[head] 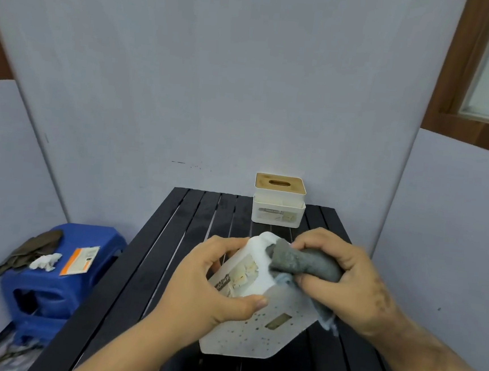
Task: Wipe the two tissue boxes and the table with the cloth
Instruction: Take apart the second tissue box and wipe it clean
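Left hand (214, 283) clamps the near tissue box (259, 305), thumb on the speckled face, fingers round the far side. Box is lifted and tipped above the near middle of the black slatted table (147, 265); whether its lower corner touches the slats cannot be told.

Right hand (344, 280) is closed on the grey cloth (304, 264), bunched and pressed to the box's upper right corner.

Orientation: long axis runs diagonally, from near-left up to far-right. The speckled face with the slot is turned toward the camera; the labelled side faces up-left.

Second tissue box (279, 200) stands upright at the far edge of the table, right of centre, wooden lid up, well apart from both hands.

Progress (judgement): first box mid-wipe. Nothing shows whether the second box or the table has been wiped, so both are probably left to do.
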A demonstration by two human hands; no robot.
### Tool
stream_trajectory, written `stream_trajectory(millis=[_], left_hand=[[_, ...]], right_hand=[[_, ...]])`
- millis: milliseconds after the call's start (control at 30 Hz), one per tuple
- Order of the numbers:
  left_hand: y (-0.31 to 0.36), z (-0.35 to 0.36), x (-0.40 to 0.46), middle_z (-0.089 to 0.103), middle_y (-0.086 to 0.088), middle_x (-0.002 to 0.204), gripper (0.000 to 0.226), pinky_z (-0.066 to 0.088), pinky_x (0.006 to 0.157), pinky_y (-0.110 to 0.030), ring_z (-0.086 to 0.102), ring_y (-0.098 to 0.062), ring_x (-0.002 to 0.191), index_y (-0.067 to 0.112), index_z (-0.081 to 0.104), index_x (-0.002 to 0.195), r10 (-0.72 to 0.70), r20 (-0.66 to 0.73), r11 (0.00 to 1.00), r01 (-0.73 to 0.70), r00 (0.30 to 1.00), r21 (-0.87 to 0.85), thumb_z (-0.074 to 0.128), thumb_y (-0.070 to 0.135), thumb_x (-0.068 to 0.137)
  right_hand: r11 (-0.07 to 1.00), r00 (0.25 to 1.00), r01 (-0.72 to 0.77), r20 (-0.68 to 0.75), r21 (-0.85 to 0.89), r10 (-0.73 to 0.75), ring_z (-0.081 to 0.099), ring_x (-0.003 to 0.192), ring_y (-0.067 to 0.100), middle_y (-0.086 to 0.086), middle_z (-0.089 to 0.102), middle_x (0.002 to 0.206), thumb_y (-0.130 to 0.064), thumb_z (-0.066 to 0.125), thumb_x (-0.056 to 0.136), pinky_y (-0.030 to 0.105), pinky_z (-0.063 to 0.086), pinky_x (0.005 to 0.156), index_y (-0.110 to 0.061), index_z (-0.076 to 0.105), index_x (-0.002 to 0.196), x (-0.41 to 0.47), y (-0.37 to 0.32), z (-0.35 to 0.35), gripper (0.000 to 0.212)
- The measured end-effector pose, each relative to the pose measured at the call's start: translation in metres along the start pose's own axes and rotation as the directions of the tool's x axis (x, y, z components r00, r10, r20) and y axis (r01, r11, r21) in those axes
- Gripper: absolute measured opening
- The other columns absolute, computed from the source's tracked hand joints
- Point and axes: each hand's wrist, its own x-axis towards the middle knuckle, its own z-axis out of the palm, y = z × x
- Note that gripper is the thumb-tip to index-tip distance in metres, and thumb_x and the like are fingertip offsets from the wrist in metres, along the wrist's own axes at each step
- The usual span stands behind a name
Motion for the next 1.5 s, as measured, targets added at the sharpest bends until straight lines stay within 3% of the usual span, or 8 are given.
stream_trajectory(millis=[400,600,767,1000,1200,1333,1433,1500], left_hand=[[-0.002,0.000,-0.006,0.065,0.013,0.097,0.074,0.046,0.067,-0.010,0.052,0.001,0.078,0.040,0.067,0.117,-0.002,-0.045,0.999,0.003,0.999,0.033,0.084,0.053,0.046],[-0.003,0.003,-0.010,0.062,0.020,0.099,0.073,0.048,0.071,-0.010,0.053,0.000,0.084,0.040,0.066,0.116,-0.019,-0.054,0.999,0.021,0.998,0.033,0.085,0.055,0.047],[-0.007,0.003,-0.007,0.066,0.012,0.099,0.072,0.051,0.071,-0.018,0.056,-0.008,0.084,0.038,0.067,0.114,0.003,-0.065,1.000,-0.001,0.998,0.025,0.088,0.053,0.047],[-0.007,0.005,-0.008,0.060,0.021,0.101,0.072,0.050,0.071,-0.013,0.053,-0.003,0.090,0.045,0.063,0.112,-0.030,-0.062,0.996,0.034,0.998,0.076,0.083,0.060,0.045],[-0.007,0.002,-0.007,0.064,0.017,0.098,0.071,0.052,0.066,-0.018,0.056,-0.007,0.085,0.037,0.066,0.110,0.011,-0.071,0.997,-0.005,0.997,0.080,0.085,0.058,0.045],[-0.006,0.000,-0.009,0.060,0.025,0.101,0.069,0.049,0.068,-0.012,0.054,-0.002,0.087,0.041,0.062,0.109,0.012,-0.061,0.991,-0.004,0.998,0.133,0.080,0.062,0.046],[-0.005,-0.003,-0.012,0.058,0.027,0.105,0.066,0.053,0.070,-0.019,0.054,-0.004,0.094,0.045,0.059,0.108,0.016,-0.037,0.982,-0.009,0.999,0.187,0.078,0.066,0.047],[-0.005,-0.009,-0.013,0.059,0.026,0.106,0.065,0.051,0.071,-0.021,0.055,-0.007,0.093,0.046,0.058,0.106,0.019,-0.020,0.975,-0.015,1.000,0.222,0.077,0.067,0.048]], right_hand=[[0.998,0.996,0.066,0.068,-0.011,-0.065,0.067,0.095,0.025,0.000,0.068,0.103,0.009,0.072,0.068,0.030,0.058,0.079,-0.015,0.075,0.095,-0.011,-0.014,0.005,0.036],[0.983,0.984,-0.169,-0.067,-0.074,0.164,0.070,0.091,0.025,-0.006,0.071,0.099,0.007,0.075,0.078,0.043,0.060,0.081,-0.026,0.077,0.093,-0.009,0.002,-0.012,0.036],[0.996,0.996,0.079,0.037,-0.050,-0.077,0.067,0.101,0.019,-0.005,0.069,0.102,0.012,0.076,0.075,0.020,0.055,0.083,-0.019,0.076,0.099,-0.006,-0.028,0.015,0.039],[0.961,0.955,-0.274,-0.131,-0.039,0.267,0.069,0.098,0.017,-0.012,0.072,0.099,-0.002,0.076,0.082,0.018,0.056,0.071,-0.036,0.077,0.094,-0.005,0.009,-0.010,0.037],[0.985,0.994,0.099,-0.022,-0.144,-0.103,0.069,0.097,0.015,-0.006,0.070,0.101,0.010,0.074,0.076,0.015,0.054,0.079,-0.020,0.074,0.099,-0.009,-0.024,0.019,0.037],[0.973,0.974,-0.224,-0.044,-0.062,0.222,0.068,0.060,0.030,0.002,0.072,0.090,0.003,0.075,0.080,0.030,0.056,0.051,-0.027,0.075,0.097,-0.009,0.002,-0.014,0.035],[0.946,0.962,-0.265,-0.117,-0.185,0.246,0.071,0.085,0.031,-0.007,0.072,0.094,0.001,0.076,0.080,0.030,0.058,0.069,-0.033,0.076,0.092,-0.013,0.013,-0.022,0.036],[0.974,0.979,-0.197,-0.072,-0.108,0.190,0.071,0.064,0.030,-0.008,0.071,0.099,-0.003,0.077,0.081,0.034,0.058,0.052,-0.033,0.076,0.094,-0.013,-0.001,-0.009,0.033]])
